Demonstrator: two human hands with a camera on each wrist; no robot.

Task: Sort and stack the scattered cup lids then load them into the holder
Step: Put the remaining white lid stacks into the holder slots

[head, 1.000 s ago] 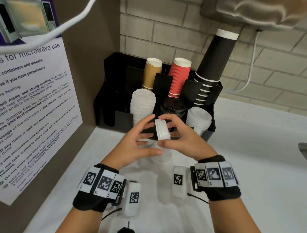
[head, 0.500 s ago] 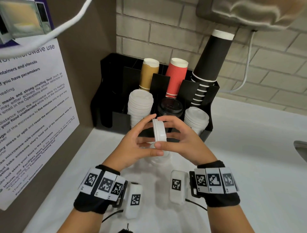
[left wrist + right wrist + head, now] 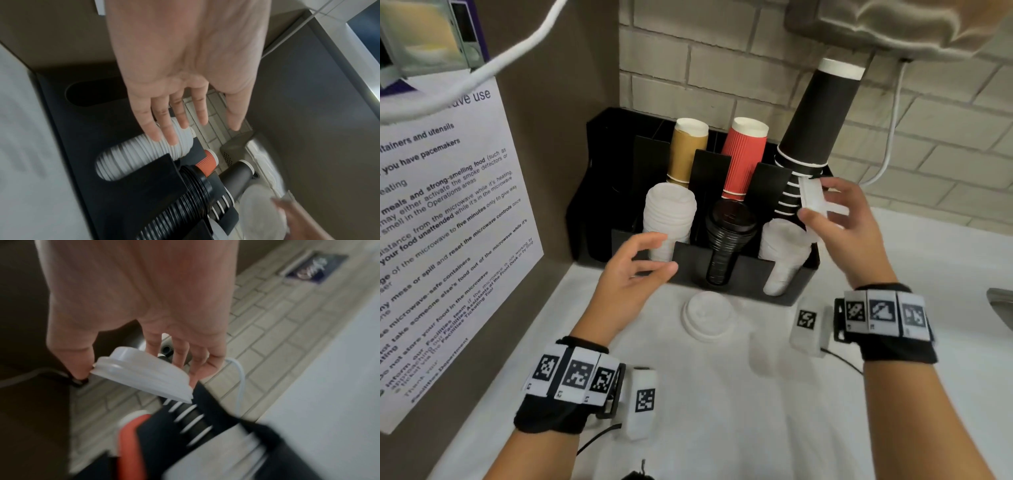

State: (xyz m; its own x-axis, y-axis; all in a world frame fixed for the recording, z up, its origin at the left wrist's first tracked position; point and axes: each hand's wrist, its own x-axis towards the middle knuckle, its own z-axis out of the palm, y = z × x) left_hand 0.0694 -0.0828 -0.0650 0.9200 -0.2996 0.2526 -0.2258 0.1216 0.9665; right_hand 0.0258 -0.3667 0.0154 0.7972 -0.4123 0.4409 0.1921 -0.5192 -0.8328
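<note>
Right hand point(image 3: 849, 222) up at the holder's right end, pinching a small stack of white lids point(image 3: 812, 195) by the rim, thumb below and fingers behind. Held on edge, tilted, just above the right-front white stack point(image 3: 784, 253) and right in front of the striped black cups point(image 3: 815, 126). Seen from the right wrist as thumb on the near rim and fingers point(image 3: 197, 363) curled round the far side of the lids point(image 3: 144, 374); heavy blur lower down.

Left hand point(image 3: 633, 270) empty, fingers spread and loosely bent, hanging over the counter just before the holder's point(image 3: 743, 274) front wall, near the left white stack point(image 3: 669, 216). Apart from the held lids, well to their left. From the left wrist, palm point(image 3: 185, 48) flat and fingers straight, tips over that ribbed white stack point(image 3: 144, 155), not clearly touching.

One more white lid point(image 3: 708, 317) flat on the white counter point(image 3: 722, 411), dome up, just in front of the holder, between the two hands and below the black lids point(image 3: 726, 243) in the middle slot.

Behind, in the rear slots: tan cups point(image 3: 686, 150) and red cups point(image 3: 743, 157), upright but leaning. Far-left slot dark, contents impossible to tell. Printed notice point(image 3: 441, 240) on the left wall, brick wall point(image 3: 722, 68) behind.
</note>
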